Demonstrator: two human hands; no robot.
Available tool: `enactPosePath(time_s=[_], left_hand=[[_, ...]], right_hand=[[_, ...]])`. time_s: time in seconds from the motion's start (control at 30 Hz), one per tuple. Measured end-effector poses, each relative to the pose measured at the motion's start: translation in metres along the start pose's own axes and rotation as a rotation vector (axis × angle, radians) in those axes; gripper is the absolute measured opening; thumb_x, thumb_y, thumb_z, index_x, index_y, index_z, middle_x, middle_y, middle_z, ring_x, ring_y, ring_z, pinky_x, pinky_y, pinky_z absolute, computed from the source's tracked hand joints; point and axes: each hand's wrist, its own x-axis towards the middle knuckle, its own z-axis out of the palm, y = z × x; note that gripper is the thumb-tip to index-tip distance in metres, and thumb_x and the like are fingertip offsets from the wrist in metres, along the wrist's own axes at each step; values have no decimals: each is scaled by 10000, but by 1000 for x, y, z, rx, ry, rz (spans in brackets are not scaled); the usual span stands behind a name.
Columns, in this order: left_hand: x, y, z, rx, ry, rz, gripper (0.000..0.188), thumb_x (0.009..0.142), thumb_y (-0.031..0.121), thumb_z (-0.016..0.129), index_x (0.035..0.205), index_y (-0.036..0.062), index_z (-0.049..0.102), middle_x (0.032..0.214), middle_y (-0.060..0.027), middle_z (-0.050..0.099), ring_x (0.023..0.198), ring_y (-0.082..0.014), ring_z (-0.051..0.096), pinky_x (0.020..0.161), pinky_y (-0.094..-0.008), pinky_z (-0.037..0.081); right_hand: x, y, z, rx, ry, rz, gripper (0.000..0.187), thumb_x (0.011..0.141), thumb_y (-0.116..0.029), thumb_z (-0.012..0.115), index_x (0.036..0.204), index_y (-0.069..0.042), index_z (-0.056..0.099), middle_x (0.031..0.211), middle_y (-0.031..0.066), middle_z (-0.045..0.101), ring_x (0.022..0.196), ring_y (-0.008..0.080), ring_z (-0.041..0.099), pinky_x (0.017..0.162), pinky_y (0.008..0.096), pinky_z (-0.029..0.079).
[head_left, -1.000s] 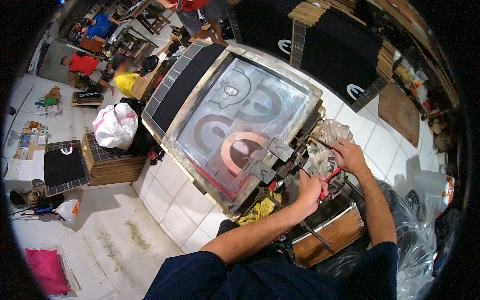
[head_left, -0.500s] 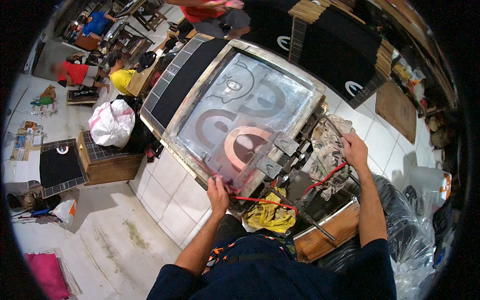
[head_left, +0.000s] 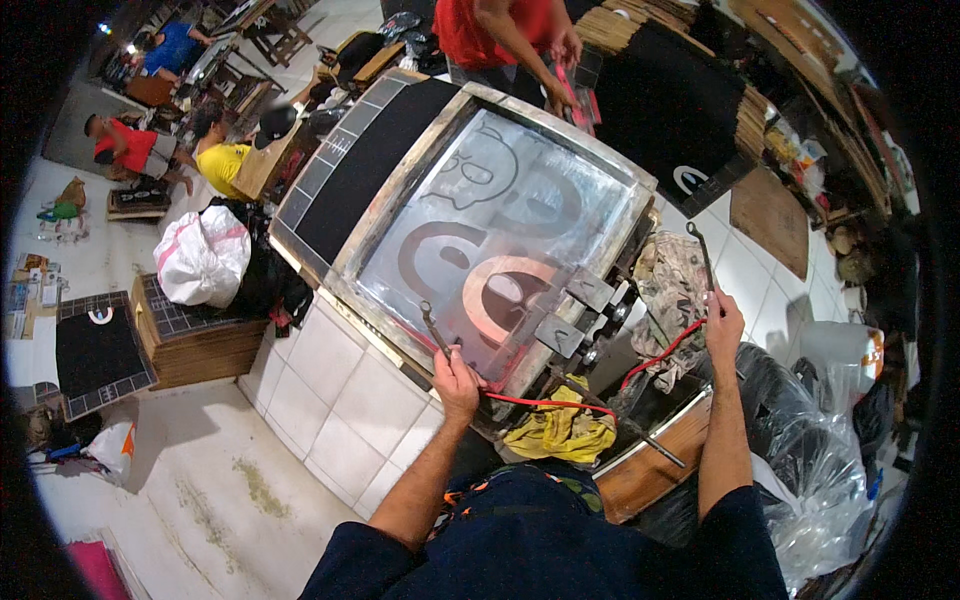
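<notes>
My left hand (head_left: pixel 457 388) is closed around a dark metal wrench (head_left: pixel 432 328), its ring end pointing up over the near left corner of a screen-printing frame (head_left: pixel 352 235). A second wrench (head_left: pixel 704 252) stands up from my closed right hand (head_left: pixel 724 325), to the right of the frame. Between the two hands runs a slack red cord (head_left: pixel 545 402). The frame's mesh carries cartoon shapes, one of them orange-pink. Metal clamps (head_left: pixel 563 335) sit at its near right edge. A stained rag (head_left: pixel 668 275) hangs beside my right hand, and a yellow cloth (head_left: pixel 560 430) lies below the clamps.
Across the frame a person in a red shirt (head_left: pixel 470 40) holds a pink-red tool (head_left: pixel 574 100) over black printed panels (head_left: pixel 655 110). Clear plastic bags (head_left: pixel 815 480) lie at the right. A white sack (head_left: pixel 203 255) rests at the left by stacked boards (head_left: pixel 210 340). Other people sit farther back.
Both wrenches now point upward in my hands; the left one was not visible before. My left hand has shifted slightly right. The person in red has leaned in over the black panels.
</notes>
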Motion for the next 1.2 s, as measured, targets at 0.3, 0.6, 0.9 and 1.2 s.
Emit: enactPosePath(time_s=[0.3, 0.6, 0.9, 1.2], left_hand=[[0, -15, -5, 94, -72, 27, 239, 1041, 214, 429, 1089, 0, 523, 520, -92, 533, 397, -175, 545, 429, -334, 477], [-1, 1, -6, 346, -66, 29, 278, 1022, 290, 475, 1095, 44, 583, 601, -141, 613, 489, -250, 635, 524, -392, 504], [-32, 17, -28, 420, -150, -65, 316, 1005, 319, 497, 1080, 24, 584, 814, -200, 650, 822, -362, 659, 722, -435, 490], [-28, 22, -45, 531, -204, -109, 365, 1002, 359, 482, 1125, 33, 587, 993, -242, 659, 970, -414, 636, 817, -470, 478]], right_hand=[[-18, 0, 10, -100, 87, -42, 248, 943, -166, 607, 1107, 3, 684, 894, 136, 664, 802, 286, 626, 751, 342, 487], [-14, 4, 32, -104, 158, -225, 248, 962, -132, 561, 1154, -19, 668, 895, 155, 638, 815, 339, 623, 721, 387, 492], [-9, -3, 50, -217, 241, -181, 243, 962, -173, 564, 1110, -19, 680, 986, 171, 676, 906, 378, 646, 809, 438, 511], [-11, -13, 50, -291, 277, -157, 254, 958, -187, 569, 1106, -19, 689, 953, 197, 682, 889, 378, 654, 779, 433, 533]])
